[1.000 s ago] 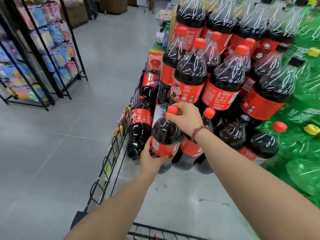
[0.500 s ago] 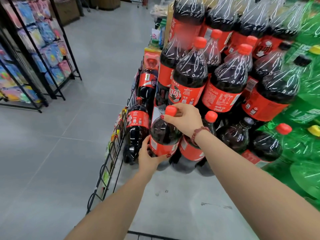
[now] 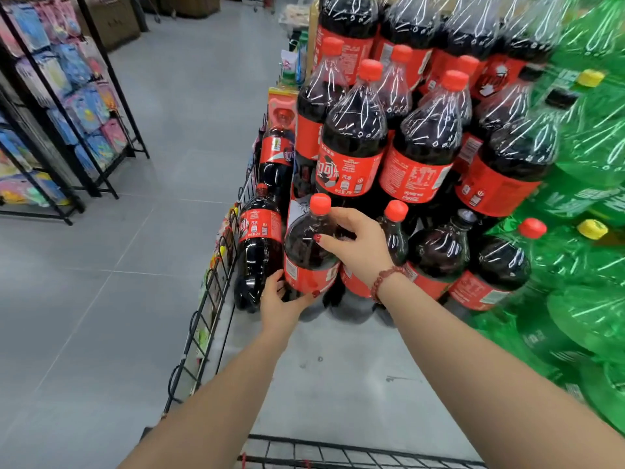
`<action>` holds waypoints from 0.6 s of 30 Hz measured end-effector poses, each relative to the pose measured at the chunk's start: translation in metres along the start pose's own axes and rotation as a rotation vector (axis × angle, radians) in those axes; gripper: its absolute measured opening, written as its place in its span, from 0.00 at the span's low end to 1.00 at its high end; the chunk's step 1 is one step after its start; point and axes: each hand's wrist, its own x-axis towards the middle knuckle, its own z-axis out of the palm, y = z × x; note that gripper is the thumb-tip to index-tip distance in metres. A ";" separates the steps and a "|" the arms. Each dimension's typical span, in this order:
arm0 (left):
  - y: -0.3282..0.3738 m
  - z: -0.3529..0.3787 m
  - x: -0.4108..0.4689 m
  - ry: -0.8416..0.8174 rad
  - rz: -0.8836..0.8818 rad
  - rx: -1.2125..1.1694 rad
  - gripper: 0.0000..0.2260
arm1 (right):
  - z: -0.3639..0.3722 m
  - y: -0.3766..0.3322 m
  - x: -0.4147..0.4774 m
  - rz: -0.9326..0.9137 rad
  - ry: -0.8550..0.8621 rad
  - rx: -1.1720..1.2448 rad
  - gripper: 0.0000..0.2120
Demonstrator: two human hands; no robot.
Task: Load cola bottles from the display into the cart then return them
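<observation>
Grey shop flooring runs under a wire cart [image 3: 355, 451] edge nearest the person. Just past it, the left grip [image 3: 280, 302] cups the cola bottle [image 3: 302, 245] low at its label. The right grip [image 3: 358, 245] curls round its shoulder under the red cap. Both are clamped on it. It stands upright, long axis vertical, at the display [image 3: 338, 367] front, with the cart lying back toward the person. Wrapped packs [image 3: 351, 143] behind carry red labels with white Chinese characters.
</observation>
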 end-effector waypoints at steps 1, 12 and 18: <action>-0.001 -0.002 -0.003 0.023 -0.019 0.012 0.34 | -0.003 0.002 -0.007 0.007 0.013 0.012 0.20; 0.013 0.038 -0.078 -0.111 0.033 -0.025 0.18 | -0.089 0.048 -0.103 0.104 0.139 0.127 0.11; 0.033 0.119 -0.174 -0.291 0.202 0.013 0.16 | -0.175 0.078 -0.193 0.131 0.306 0.210 0.12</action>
